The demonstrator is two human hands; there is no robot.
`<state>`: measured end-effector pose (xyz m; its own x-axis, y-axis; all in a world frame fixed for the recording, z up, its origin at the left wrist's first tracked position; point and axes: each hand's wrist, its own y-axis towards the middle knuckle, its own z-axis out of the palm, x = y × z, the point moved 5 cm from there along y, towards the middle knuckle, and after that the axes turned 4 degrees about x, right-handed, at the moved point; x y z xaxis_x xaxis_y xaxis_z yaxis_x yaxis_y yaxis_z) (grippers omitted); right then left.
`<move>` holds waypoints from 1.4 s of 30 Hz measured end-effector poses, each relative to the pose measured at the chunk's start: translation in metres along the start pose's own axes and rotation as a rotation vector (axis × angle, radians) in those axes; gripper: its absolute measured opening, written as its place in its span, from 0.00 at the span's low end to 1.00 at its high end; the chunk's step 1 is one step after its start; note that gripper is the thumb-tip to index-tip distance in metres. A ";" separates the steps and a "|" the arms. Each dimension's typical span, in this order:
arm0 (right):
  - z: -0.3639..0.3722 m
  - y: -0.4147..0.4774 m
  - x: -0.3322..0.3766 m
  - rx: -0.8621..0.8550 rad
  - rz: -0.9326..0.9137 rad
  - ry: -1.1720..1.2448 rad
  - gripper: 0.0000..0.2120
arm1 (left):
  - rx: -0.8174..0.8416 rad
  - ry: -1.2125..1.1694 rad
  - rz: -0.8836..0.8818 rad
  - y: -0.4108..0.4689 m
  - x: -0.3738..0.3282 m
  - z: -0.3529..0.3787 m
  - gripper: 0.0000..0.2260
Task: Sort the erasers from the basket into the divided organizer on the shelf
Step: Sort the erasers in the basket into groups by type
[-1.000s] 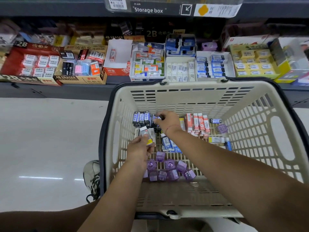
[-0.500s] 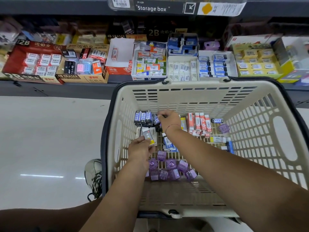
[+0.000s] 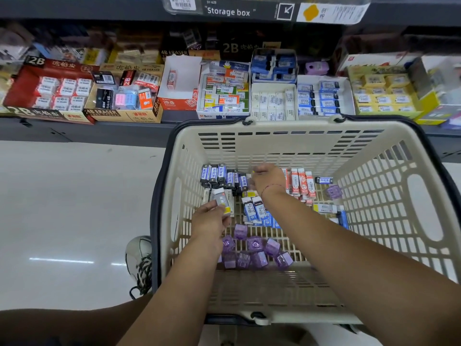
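Pinching a boxy white eraser [image 3: 220,199], left hand [image 3: 208,219] inside slatted plastic basket [image 3: 287,146]

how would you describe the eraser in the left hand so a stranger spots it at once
Look in the cream basket, left side of its floor. The left hand pinches a white eraser; unlike the dark-sleeved row behind, it has a yellow end.

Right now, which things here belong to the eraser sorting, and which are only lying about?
Job: basket, black-sleeved erasers, white eraser held by left hand, right hand, divided organizer.
Lying about: shoe, Storage box label, price tag.
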<state>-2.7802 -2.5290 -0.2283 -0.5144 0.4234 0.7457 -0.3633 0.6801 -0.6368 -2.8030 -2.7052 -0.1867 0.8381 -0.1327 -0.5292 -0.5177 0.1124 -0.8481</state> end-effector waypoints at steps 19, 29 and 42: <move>-0.014 -0.031 0.020 0.318 -0.047 -0.303 0.04 | 0.081 -0.002 0.058 0.000 0.002 0.015 0.09; -0.061 -0.050 -0.007 0.347 0.272 -0.095 0.13 | 0.197 0.709 0.475 0.003 -0.007 0.068 0.08; -0.039 -0.044 -0.029 0.207 0.452 0.260 0.16 | 0.455 1.535 0.758 0.032 0.014 0.071 0.27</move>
<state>-2.7189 -2.5478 -0.2143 -0.4553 0.7972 0.3965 -0.3090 0.2762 -0.9101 -2.7958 -2.6338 -0.2197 -0.5795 -0.6134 -0.5366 -0.3711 0.7848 -0.4963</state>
